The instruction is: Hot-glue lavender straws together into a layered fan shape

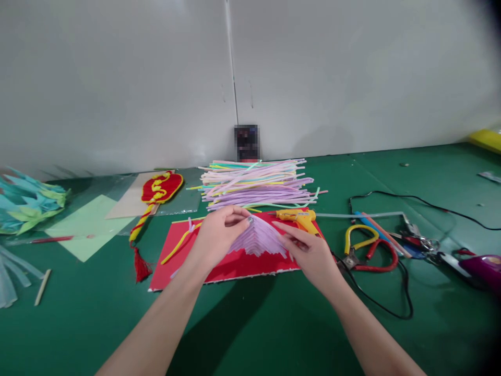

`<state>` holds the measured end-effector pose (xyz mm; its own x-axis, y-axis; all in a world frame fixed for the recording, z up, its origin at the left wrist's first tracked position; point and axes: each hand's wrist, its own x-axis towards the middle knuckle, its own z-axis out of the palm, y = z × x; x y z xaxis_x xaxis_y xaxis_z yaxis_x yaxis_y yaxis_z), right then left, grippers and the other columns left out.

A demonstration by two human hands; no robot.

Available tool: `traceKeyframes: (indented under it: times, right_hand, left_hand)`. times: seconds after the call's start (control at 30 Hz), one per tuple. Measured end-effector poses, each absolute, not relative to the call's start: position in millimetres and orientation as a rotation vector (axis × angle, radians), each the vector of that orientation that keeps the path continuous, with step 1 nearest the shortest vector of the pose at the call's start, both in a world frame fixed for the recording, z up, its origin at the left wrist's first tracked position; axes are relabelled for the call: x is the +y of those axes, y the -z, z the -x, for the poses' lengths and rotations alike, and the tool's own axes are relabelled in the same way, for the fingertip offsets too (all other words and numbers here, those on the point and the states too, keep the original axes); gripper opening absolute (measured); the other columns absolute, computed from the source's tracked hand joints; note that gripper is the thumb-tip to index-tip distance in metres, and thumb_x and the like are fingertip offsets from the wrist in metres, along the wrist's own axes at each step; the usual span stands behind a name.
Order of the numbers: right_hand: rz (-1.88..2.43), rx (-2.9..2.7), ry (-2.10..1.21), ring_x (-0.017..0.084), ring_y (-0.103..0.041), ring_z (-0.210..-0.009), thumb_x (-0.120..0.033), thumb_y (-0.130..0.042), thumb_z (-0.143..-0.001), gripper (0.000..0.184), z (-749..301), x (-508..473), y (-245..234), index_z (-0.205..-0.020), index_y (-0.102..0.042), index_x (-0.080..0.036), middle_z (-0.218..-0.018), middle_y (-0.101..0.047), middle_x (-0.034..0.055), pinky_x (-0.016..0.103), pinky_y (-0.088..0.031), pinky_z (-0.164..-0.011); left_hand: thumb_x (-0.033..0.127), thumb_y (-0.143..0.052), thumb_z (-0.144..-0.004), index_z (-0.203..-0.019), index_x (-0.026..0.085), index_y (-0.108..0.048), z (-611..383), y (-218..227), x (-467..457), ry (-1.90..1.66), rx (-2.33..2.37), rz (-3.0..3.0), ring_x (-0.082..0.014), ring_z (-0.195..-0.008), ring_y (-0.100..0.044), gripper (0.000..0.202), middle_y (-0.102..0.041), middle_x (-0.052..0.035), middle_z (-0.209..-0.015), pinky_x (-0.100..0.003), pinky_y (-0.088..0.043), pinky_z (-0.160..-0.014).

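Left hand (219, 228) pinches a lilac ribbed fuzzy-stem piece (258, 236) between hands, the partly open right hand (312, 254) at its edge, grip unclear. Rows look joined; pastel fuzzy stems (254, 184) lie loose beyond.

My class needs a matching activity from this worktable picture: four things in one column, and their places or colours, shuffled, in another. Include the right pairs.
Column 1
1. Lilac piece
2. Glue gun
3. Pliers
4. Tasselled ornament

Column 2
A. One yellow handle, one red
B. Red with yellow edging, left of the red board
C. Between the left hand and right hand
D. Yellow, at the red board's far right corner

Right pairs: 1-C, 2-D, 3-A, 4-B
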<state>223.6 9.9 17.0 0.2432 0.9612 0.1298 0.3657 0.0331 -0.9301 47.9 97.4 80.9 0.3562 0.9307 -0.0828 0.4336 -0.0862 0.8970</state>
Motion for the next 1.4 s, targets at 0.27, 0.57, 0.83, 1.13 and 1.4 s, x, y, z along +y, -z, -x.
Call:
traceKeyframes:
  times: [0.27, 0.57, 0.83, 1.13, 1.4]
  right_hand:
    - [1.434, -1.451, -0.649, 0.015, -0.06, -0.073, -0.026, -0.05, -0.088, 0.029, -223.9, 9.9, -17.8, -0.112, -0.067, -0.026, -0.084, -0.068, 0.0032, 0.03, -0.05, -0.071]
    - [1.467, -1.456, -0.703, 0.015, -0.057, -0.076, -0.028, -0.049, -0.089, 0.03, -223.5, 8.1, -19.7, -0.113, -0.066, -0.026, -0.086, -0.066, 0.0032, 0.03, -0.048, -0.071]
    - [1.479, -1.369, -0.84, 0.019, -0.06, -0.088, -0.037, -0.056, -0.083, 0.035, -219.6, 6.0, -31.4, -0.116, -0.063, -0.026, -0.096, -0.068, 0.0042, 0.035, -0.051, -0.08]
    - [1.382, -1.187, -1.043, 0.02, -0.065, -0.093, -0.033, -0.063, -0.078, 0.038, -218.8, 8.6, -21.1, -0.115, -0.063, -0.025, -0.109, -0.068, 0.0042, 0.035, -0.053, -0.086]
    - [1.404, -1.156, -1.073, 0.016, -0.067, -0.068, -0.03, -0.061, -0.079, 0.037, -220.0, 9.7, -19.8, -0.115, -0.064, -0.024, -0.086, -0.071, 0.0025, 0.033, -0.057, -0.073]
  left_hand:
    - [0.02, -0.06, -0.075, -0.083, 0.02, -0.063, -47.7, -83.6, 96.8, -0.685, 1.227, -1.694, -0.0158, -0.079, -0.066, 0.009, -0.071, -0.0008, -0.082, -0.024, -0.05, -0.071]
    - [0.02, -0.06, -0.076, -0.084, 0.02, -0.063, -47.5, -82.8, 97.4, -0.68, 1.233, -1.69, -0.0148, -0.079, -0.066, 0.009, -0.07, -0.0004, -0.082, -0.022, -0.05, -0.071]
    - [0.022, -0.059, -0.077, -0.087, 0.019, -0.062, -47.6, -86.8, 96.1, -0.672, 1.248, -1.695, -0.0169, -0.08, -0.066, 0.01, -0.071, -0.0021, -0.085, -0.026, -0.05, -0.072]
    - [0.022, -0.059, -0.077, -0.088, 0.018, -0.061, -47.2, -84.6, 97.4, -0.668, 1.222, -1.655, -0.0178, -0.081, -0.066, 0.012, -0.07, -0.0035, -0.087, -0.027, -0.05, -0.072]
    - [0.02, -0.056, -0.077, -0.088, 0.019, -0.062, -49.4, -83.9, 98.3, -0.616, 1.258, -1.685, -0.0192, -0.084, -0.065, 0.013, -0.07, -0.0034, -0.087, -0.031, -0.049, -0.077]
